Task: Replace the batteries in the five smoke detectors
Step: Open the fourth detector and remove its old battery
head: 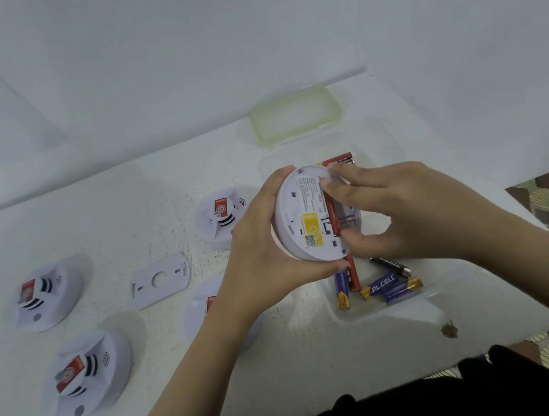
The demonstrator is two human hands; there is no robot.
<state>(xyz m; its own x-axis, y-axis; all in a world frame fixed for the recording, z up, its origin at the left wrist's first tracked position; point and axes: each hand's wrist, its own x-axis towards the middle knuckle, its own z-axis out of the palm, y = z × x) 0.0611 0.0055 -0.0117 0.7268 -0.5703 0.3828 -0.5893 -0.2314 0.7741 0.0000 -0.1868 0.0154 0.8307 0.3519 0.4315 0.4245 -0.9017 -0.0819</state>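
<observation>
While the left hand [255,261] cups the round white smoke detector [301,211], the right hand [400,214] pinches the red cylindrical battery [331,216] end to end at its right edge

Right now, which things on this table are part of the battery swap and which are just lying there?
In the job: held detector, red battery, left hand, right hand, tray of batteries, four other detectors, mounting plate.
Lying about: green-rimmed lid, brown scrap.

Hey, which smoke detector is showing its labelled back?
The smoke detector in the left hand, where the right hand pinches a red battery; its labelled back shows, while the other four lie sensor side up.
</observation>
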